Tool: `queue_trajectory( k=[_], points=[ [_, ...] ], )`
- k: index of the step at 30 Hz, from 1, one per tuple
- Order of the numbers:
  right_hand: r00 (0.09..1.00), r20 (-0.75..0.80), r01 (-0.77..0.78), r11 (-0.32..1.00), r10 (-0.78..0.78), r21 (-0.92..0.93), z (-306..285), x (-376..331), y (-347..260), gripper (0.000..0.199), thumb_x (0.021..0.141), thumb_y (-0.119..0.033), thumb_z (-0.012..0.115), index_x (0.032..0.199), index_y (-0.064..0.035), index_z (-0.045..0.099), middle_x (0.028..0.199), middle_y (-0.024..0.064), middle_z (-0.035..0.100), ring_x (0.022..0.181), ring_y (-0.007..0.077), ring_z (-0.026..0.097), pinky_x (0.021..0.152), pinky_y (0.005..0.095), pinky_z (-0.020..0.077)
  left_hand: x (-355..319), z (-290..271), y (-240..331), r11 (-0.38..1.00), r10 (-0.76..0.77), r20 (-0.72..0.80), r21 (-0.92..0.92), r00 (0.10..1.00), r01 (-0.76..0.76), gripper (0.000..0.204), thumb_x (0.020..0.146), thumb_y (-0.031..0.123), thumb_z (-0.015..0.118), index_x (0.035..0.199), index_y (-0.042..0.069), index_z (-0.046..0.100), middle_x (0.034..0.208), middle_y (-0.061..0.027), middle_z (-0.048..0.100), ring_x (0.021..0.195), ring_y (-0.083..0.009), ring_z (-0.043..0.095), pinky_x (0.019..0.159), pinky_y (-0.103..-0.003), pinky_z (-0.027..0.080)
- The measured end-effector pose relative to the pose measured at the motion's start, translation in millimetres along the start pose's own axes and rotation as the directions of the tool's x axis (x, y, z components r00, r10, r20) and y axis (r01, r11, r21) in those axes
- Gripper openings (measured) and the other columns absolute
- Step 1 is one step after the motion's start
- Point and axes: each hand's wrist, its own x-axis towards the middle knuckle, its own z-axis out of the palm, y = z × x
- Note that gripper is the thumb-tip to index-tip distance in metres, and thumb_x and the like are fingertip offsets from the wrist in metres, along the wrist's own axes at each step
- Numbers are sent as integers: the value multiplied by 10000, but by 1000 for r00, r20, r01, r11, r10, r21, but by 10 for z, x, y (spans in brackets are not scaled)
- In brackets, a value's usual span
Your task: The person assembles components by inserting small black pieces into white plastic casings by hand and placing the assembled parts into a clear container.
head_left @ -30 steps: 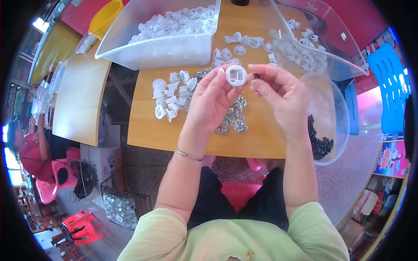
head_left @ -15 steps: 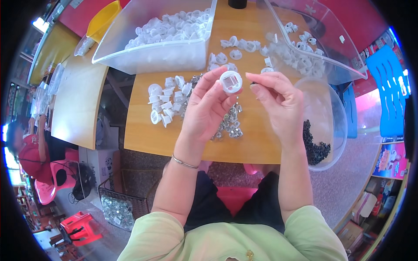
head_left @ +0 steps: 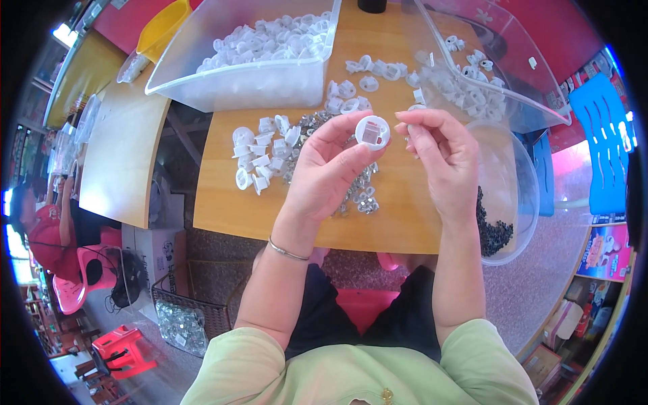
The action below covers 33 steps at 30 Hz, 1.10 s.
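Note:
My left hand pinches a white round plastic part between thumb and fingers, its face with a squarish opening turned up towards me. Close to its right, my right hand has thumb and forefinger pressed together; whatever sits between them is too small to make out. The two hands are apart. Below the held part lie small shiny metal pieces, partly covered by my left hand. Loose white plastic parts lie left of that hand, and more white parts lie beyond both hands.
A translucent bin of white parts stands back left. Another clear bin stands back right, with white parts near it. Right of my forearm is a round clear tub with small black pieces. A seated person is far left.
Both hands have shifted slightly right, the left one carrying the white part, which is tilted differently. The small dark piece seen at my right fingertips before is no longer discernible.

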Motion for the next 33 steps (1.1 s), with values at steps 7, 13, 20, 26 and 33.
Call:
queue_trajectory(
  k=[7, 13, 20, 26, 33],
  points=[
    [993, 82, -90, 993, 84, 74, -18, -27, -30, 123, 810, 2, 617, 930, -4, 591, 851, 33, 620, 759, 72, 584, 643, 187, 465, 1, 21, 4, 999, 22, 48, 31, 999, -23, 305, 776, -44, 610, 1049, 22, 491, 1023, -66, 554, 925, -147, 575, 845, -289, 483],
    [989, 110, 96, 995, -98, 24, -61, -30, 28, 165, 772, -2, 665, 910, -7, 575, 853, 38, 623, 744, 73, 589, 653, 190, 477, 1, 1, -3, 999, 24, 65, 19, 998, -26, 260, 807, -12, 598, 1046, 19, 501, 1036, -79, 564, 923, -151, 582, 809, -289, 506],
    [996, 86, -12, 998, 6, 64, -12, -40, -68, 132, 810, 45, 596, 931, 3, 566, 820, 34, 602, 735, 82, 584, 651, 199, 474, -3, -63, -3, 994, 4, 79, -110, 997, 5, 160, 896, 92, 517, 1040, 24, 511, 1049, -89, 568, 970, -168, 580, 792, -299, 532],
    [985, 104, 138, 990, -138, 0, -62, -20, -23, 125, 791, 63, 599, 901, 4, 605, 831, 36, 598, 710, 95, 575, 667, 203, 470, -14, -30, -14, 996, 40, 103, -79, 994, -32, 151, 885, 71, 530, 1031, 34, 533, 1042, -80, 581, 936, -163, 585, 774, -305, 522],
    [947, 99, 322, 917, -307, -236, 12, -10, -30, 127, 730, 45, 660, 844, -11, 653, 791, 53, 606, 702, 115, 586, 603, 212, 473, -21, -12, -25, 996, 50, 117, -80, 992, -40, 167, 881, 69, 538, 1043, 31, 552, 1026, -80, 599, 909, -147, 585, 746, -295, 513]
  ],
)
